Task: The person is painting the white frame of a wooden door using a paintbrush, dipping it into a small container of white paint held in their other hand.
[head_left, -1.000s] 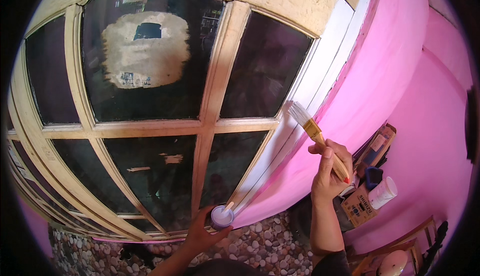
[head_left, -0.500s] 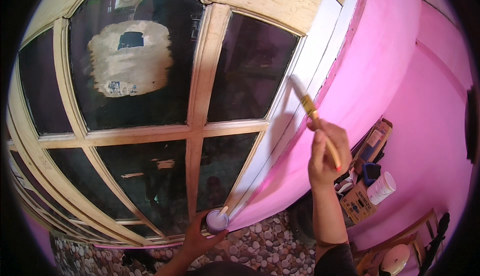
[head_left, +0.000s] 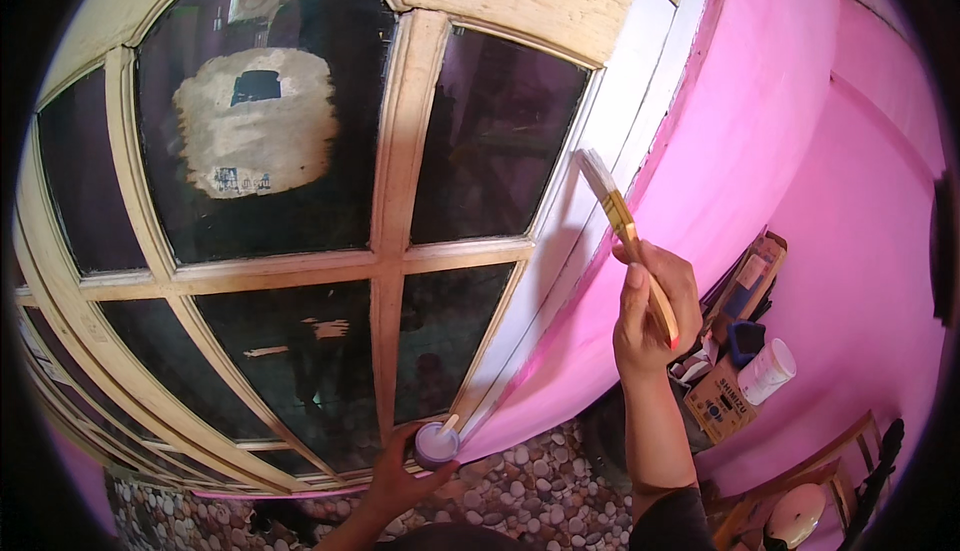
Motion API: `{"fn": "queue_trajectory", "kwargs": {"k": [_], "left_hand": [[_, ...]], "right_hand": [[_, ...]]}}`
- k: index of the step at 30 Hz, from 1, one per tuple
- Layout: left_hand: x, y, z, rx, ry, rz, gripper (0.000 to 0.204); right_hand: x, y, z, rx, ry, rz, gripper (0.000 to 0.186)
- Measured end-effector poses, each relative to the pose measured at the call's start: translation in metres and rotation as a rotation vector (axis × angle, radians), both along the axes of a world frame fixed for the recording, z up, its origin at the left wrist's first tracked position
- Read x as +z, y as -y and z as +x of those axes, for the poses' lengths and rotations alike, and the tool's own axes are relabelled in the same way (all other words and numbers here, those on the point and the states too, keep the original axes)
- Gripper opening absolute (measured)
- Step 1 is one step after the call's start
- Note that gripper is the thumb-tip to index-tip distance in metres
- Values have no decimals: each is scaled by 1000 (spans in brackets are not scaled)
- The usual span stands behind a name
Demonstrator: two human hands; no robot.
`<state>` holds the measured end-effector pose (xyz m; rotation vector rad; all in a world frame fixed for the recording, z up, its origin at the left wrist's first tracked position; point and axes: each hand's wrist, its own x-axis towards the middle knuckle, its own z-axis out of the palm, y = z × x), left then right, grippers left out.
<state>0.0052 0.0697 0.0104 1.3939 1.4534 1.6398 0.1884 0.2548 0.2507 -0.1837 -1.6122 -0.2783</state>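
With the right hand (head_left: pixel 655 296), pinches the wooden handle of a paintbrush (head_left: pixel 619 217) between thumb and curled fingers, covering the middle of the handle but leaving its red end in sight below. Points the pale bristles up and to the left, over the white frame strip (head_left: pixel 628 91) between the cream door (head_left: pixel 400 151) and the pink wall (head_left: pixel 770 101); cannot tell from this angle whether touching the strip or just short of it. With the left hand (head_left: pixel 395 481), low and in shade, clasps a small cup (head_left: pixel 437 463) of pale paint (head_left: pixel 437 444) near the foot of the door, fingers partly lost in shadow. Sinks in the paint, at its hidden lower end, a flat stick (head_left: pixel 449 423). In view only in part: both forearms, the left cut off by the lower edge, the right running down into a dark sleeve (head_left: pixel 672 521). At the right, by the wall, a cardboard box (head_left: pixel 715 409), a white tub (head_left: pixel 767 373) and darker items, overlapping and hard to tell apart. On the arched dark pane, a ragged pale patch (head_left: pixel 258 126); behind the glass, little but murk and reflections.
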Motion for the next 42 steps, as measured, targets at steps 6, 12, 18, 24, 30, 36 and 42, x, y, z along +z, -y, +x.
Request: {"fn": "queue_trajectory", "kwargs": {"k": [6, 12, 18, 24, 30, 36, 42], "left_hand": [[-12, 3, -3, -7, 8, 0, 80], [-8, 5, -4, -13, 16, -15, 81], [-2, 6, -1, -29, 22, -17, 77], [-2, 6, -2, -22, 12, -15, 75], [-2, 8, -1, -33, 43, -27, 76], [-9, 6, -2, -39, 52, -2, 74], [-7, 7, -5, -35, 51, 10, 73]], "right_hand": [[-35, 2, -3, -36, 182, -37, 16], [-40, 15, 6, -11, 160, -62, 17], [-44, 10, 3, -40, 179, -68, 14], [-46, 19, 6, -7, 141, -118, 11], [-48, 17, -1, -19, 171, -122, 14], [-45, 21, 0, -8, 108, -81, 14], [-49, 18, -6, -32, 161, -87, 14]]}}
